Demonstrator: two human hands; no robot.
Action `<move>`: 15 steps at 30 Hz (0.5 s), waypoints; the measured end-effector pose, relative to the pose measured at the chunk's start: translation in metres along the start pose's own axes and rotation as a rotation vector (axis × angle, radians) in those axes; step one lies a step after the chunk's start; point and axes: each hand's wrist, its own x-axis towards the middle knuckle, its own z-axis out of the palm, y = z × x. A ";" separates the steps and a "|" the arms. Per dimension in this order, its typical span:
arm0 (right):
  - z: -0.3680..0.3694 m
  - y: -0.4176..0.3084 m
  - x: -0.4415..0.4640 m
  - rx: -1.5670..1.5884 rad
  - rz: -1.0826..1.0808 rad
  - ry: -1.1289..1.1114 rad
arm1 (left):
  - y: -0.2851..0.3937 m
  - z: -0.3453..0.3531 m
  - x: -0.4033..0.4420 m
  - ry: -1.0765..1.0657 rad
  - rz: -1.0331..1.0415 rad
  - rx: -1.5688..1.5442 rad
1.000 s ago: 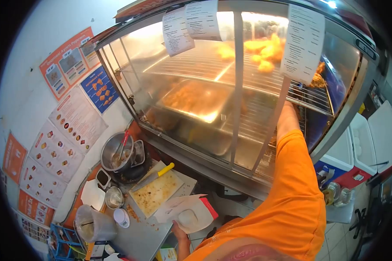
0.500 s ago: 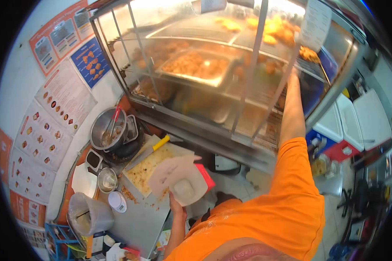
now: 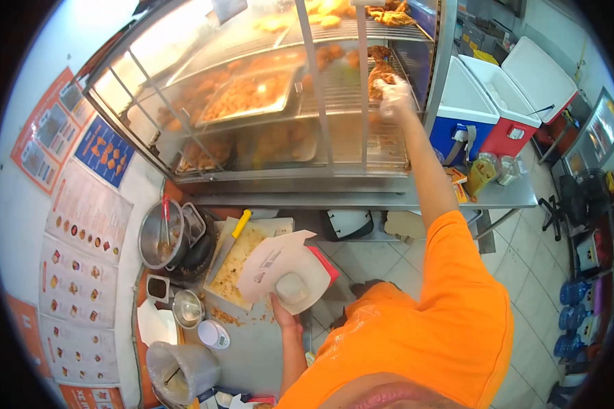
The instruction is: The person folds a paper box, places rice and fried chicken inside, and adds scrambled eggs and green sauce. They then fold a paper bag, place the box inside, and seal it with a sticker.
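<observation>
My left hand (image 3: pixel 288 319) grips the lower edge of an open paper takeaway box (image 3: pixel 305 273), white inside and red on one outer side, its flap raised. A pale rounded mound (image 3: pixel 292 289) sits in the box; I cannot tell whether it is rice or a cup. My right hand (image 3: pixel 396 97), in a clear plastic glove, reaches through the right end of the heated display case (image 3: pixel 314 170). Its fingers close on a piece of fried chicken (image 3: pixel 380 73) on the wire rack. More fried pieces lie on the upper shelf and in a metal tray (image 3: pixel 245 102).
A yellow-handled knife (image 3: pixel 230 244) lies on a crumb-covered cutting board (image 3: pixel 280 225). Nearby are a steel bowl (image 3: pixel 158 235) with red-handled tongs, a small white scale (image 3: pixel 213 334) and a lined bin (image 3: pixel 184 371). Coolers (image 3: pixel 460 112) stand to the right of the case.
The view has swung right. My right hand, hidden behind the case frame before, now shows at the fried chicken. My left hand still holds the box over the counter edge.
</observation>
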 end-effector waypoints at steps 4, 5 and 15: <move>0.031 0.019 0.044 -0.659 -0.641 -0.032 | -0.006 0.009 0.004 0.048 0.004 0.023; 0.035 0.025 0.054 -0.760 -0.824 -0.006 | -0.009 0.013 0.000 0.076 0.007 0.030; 0.018 0.014 0.182 -1.363 -0.107 0.070 | -0.030 0.054 -0.007 0.239 0.098 0.034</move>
